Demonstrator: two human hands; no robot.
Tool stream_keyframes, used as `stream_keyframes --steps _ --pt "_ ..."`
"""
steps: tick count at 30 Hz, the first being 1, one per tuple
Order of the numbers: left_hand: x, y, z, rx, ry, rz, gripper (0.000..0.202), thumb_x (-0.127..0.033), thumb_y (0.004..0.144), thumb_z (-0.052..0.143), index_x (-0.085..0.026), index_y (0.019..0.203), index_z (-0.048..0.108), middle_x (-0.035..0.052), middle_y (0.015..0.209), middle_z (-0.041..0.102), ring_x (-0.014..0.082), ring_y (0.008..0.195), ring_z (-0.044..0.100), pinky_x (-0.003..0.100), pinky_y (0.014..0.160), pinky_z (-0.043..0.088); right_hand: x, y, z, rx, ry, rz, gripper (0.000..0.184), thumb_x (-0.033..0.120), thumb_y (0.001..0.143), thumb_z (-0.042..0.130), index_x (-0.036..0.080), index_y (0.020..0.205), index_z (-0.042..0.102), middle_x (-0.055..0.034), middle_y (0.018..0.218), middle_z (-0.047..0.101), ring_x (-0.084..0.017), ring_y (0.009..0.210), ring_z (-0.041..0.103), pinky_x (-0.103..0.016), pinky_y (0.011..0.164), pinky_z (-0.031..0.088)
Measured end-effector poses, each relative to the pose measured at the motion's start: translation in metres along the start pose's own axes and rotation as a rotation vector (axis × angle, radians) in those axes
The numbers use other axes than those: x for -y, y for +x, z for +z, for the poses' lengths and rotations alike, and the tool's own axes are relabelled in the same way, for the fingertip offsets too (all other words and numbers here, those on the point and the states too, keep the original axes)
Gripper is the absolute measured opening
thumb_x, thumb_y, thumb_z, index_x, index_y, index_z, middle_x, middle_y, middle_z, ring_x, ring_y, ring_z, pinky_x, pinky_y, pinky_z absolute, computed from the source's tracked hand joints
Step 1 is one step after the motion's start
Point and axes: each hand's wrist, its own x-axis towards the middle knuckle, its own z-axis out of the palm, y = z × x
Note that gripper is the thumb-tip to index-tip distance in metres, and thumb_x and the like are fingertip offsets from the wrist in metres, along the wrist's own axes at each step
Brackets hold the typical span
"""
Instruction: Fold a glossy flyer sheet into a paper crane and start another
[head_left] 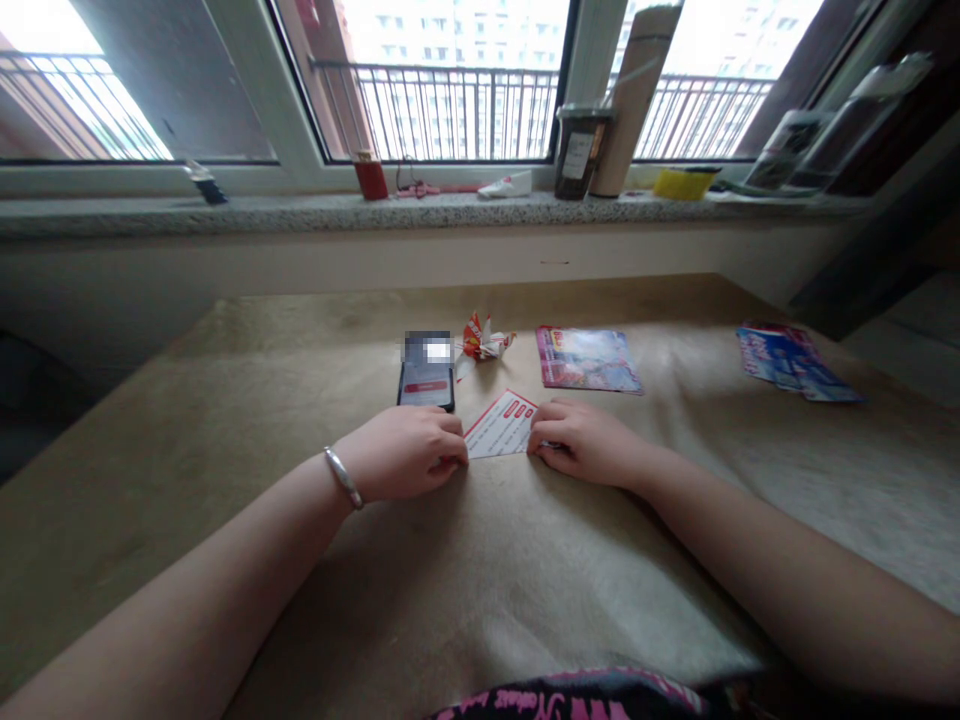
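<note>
A sheet of printed paper (pixel 501 428), white with red edges and red labels, lies folded into a triangle on the table. Its long edge faces me and its point faces the window. At the left corner, my left hand (pixel 409 450), with a silver bangle on the wrist, has its fingers closed on the paper. My right hand (pixel 581 440) pinches the right corner, fingers curled over it. The fingertips of both hands partly cover the corners. Just beyond my left hand lies a phone (pixel 426 375) with its screen lit. Beside it stands a folded paper crane (pixel 484 340) in red and white.
The brown table (pixel 480 590) reaches to the wall below the window. A stack of colourful square papers (pixel 589 358) lies beyond my right hand, with more bright leaflets (pixel 796 362) farther right. On the sill (pixel 465 210) stand a red box (pixel 370 176), a dark jar (pixel 581 152) and a yellow object (pixel 682 183).
</note>
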Motion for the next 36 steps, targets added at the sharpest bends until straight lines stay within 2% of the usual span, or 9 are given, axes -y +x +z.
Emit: stream_keyframes --steps 14,18,22,25,29,32,36 --pt "0.005 -0.006 -0.004 0.075 -0.03 -0.108 0.022 -0.013 0.068 0.052 -0.025 0.073 0.069 -0.0014 0.081 0.065 0.0139 0.077 0.06 0.024 0.071 0.044 -0.003 -0.004 0.001 0.008 -0.012 0.008 0.017 0.008 0.074 0.052 0.02 0.082 0.062 -0.0041 0.09 0.061 -0.015 0.083 0.053 -0.026 0.072 0.041" --pt "0.007 -0.008 -0.006 0.084 -0.011 -0.119 0.021 -0.014 0.069 0.051 -0.024 0.072 0.069 -0.0012 0.082 0.065 0.0138 0.076 0.06 0.025 0.071 0.044 -0.003 -0.004 0.002 0.015 -0.013 0.008 0.018 0.008 0.074 0.052 0.02 0.083 0.062 -0.0041 0.09 0.061 -0.015 0.083 0.053 -0.026 0.071 0.041" --pt "0.003 -0.005 -0.007 0.066 0.079 -0.079 0.016 -0.016 0.073 0.048 -0.019 0.067 0.063 0.002 0.078 0.063 0.015 0.071 0.058 0.026 0.067 0.044 -0.002 -0.002 0.001 0.009 -0.005 0.005 0.017 0.009 0.074 0.052 0.02 0.083 0.062 -0.0045 0.091 0.061 -0.016 0.084 0.053 -0.027 0.073 0.041" --pt "-0.005 0.004 -0.001 0.013 0.125 -0.021 0.017 -0.017 0.079 0.045 -0.019 0.078 0.062 0.0038 0.084 0.062 0.0162 0.074 0.056 0.028 0.067 0.045 -0.002 -0.002 0.001 0.006 -0.004 0.004 0.017 0.009 0.075 0.052 0.02 0.083 0.062 -0.0047 0.091 0.061 -0.016 0.084 0.053 -0.027 0.073 0.042" --pt "-0.016 0.014 0.014 -0.078 0.089 0.051 0.022 -0.019 0.08 0.046 -0.02 0.099 0.058 0.0056 0.099 0.06 0.0201 0.091 0.052 0.033 0.08 0.046 -0.002 -0.001 -0.001 -0.006 0.002 0.0 0.018 0.009 0.075 0.051 0.019 0.085 0.062 -0.0051 0.092 0.061 -0.017 0.086 0.053 -0.028 0.075 0.042" --pt "-0.017 0.016 0.022 -0.113 0.074 0.034 0.024 -0.018 0.08 0.048 -0.018 0.101 0.058 0.0072 0.103 0.058 0.0197 0.093 0.051 0.033 0.083 0.045 -0.002 -0.001 -0.001 -0.009 -0.001 0.001 0.018 0.009 0.075 0.051 0.019 0.085 0.062 -0.0053 0.092 0.062 -0.016 0.086 0.054 -0.028 0.075 0.042" --pt "-0.014 0.015 0.021 -0.114 0.054 0.046 0.025 -0.014 0.078 0.047 -0.019 0.1 0.059 0.0067 0.102 0.058 0.0188 0.09 0.051 0.033 0.082 0.046 -0.002 -0.002 -0.001 -0.001 -0.024 0.009 0.017 0.01 0.075 0.052 0.02 0.085 0.062 -0.005 0.092 0.061 -0.016 0.085 0.053 -0.028 0.074 0.042"
